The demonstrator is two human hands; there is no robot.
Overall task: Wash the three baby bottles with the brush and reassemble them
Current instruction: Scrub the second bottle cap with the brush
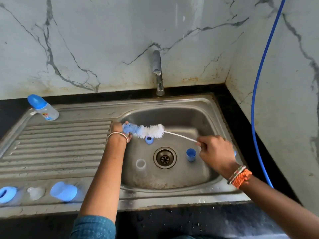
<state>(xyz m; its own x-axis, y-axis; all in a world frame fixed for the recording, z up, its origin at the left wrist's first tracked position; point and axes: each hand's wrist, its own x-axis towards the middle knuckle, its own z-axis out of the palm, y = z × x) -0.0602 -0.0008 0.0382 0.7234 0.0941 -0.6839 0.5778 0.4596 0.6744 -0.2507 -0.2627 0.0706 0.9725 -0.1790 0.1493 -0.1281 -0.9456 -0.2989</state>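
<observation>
Two hands work a bottle brush over a steel sink, with bottle parts lying around.

On the ribbed steel drainboard (57, 149), a blue screw ring (6, 194), a clear silicone teat (35, 193) and a blue domed cap (63, 191) lie in a row at the front; an assembled clear baby bottle with a blue cap (43, 107) stands at the back. The left hand (120, 131) has its fingers closed around the blue end of the blue-and-white bristle brush (144, 131). In the basin, a second blue ring (149, 140), a clear bottle body (141, 167) and a small blue cup-shaped cap (191, 154) lie around the drain (165, 157). The right hand (215, 152) pinches the brush's white wire handle.
</observation>
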